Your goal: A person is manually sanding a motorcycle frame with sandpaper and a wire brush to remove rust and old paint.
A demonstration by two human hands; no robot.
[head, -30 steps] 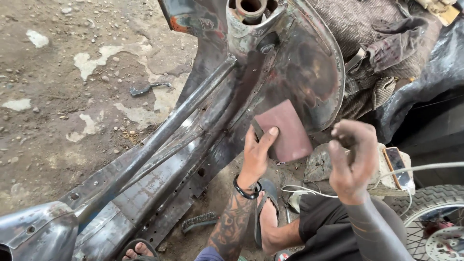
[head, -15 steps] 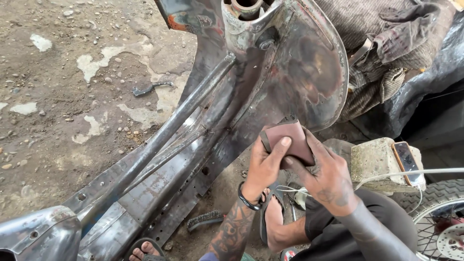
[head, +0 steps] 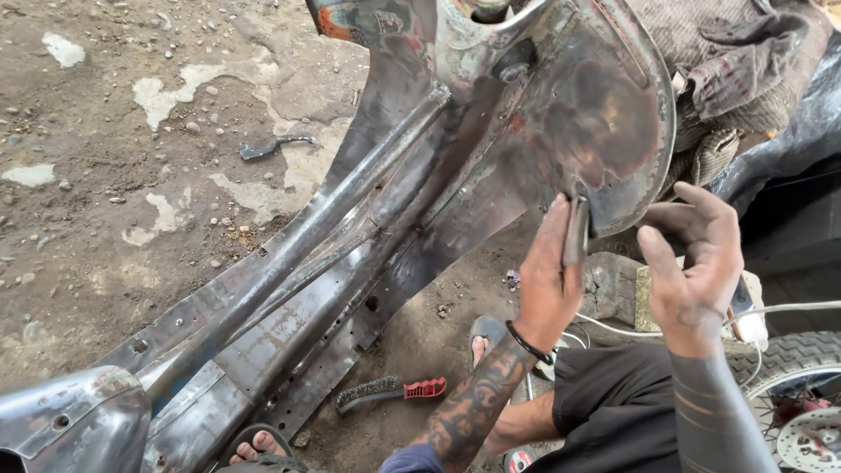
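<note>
A bare, rusty scooter frame (head: pixel 491 166) lies across dirt ground, its steel scorched and stripped. My left hand (head: pixel 545 285), tattooed on the forearm and wearing a black wrist band, is shut on a folded sheet of reddish-brown sandpaper (head: pixel 575 232). The sheet is seen edge-on and sits against the lower rim of the frame's curved front shield. My right hand (head: pixel 694 254), on a dark-sleeved arm, hovers just right of it with fingers spread and curled, holding nothing.
A wire brush with a red handle (head: pixel 392 390) lies on the ground below the frame. A small metal tool (head: pixel 274 147) rests on the dirt at upper left. A spoked wheel (head: pixel 802 420), a white cable (head: pixel 788 308) and dark rags (head: pixel 736 79) crowd the right side.
Half a second ago both hands held the sandpaper. My right hand has let go and drawn off to the right, and my left hand has turned the sheet edge-on against the shield.
</note>
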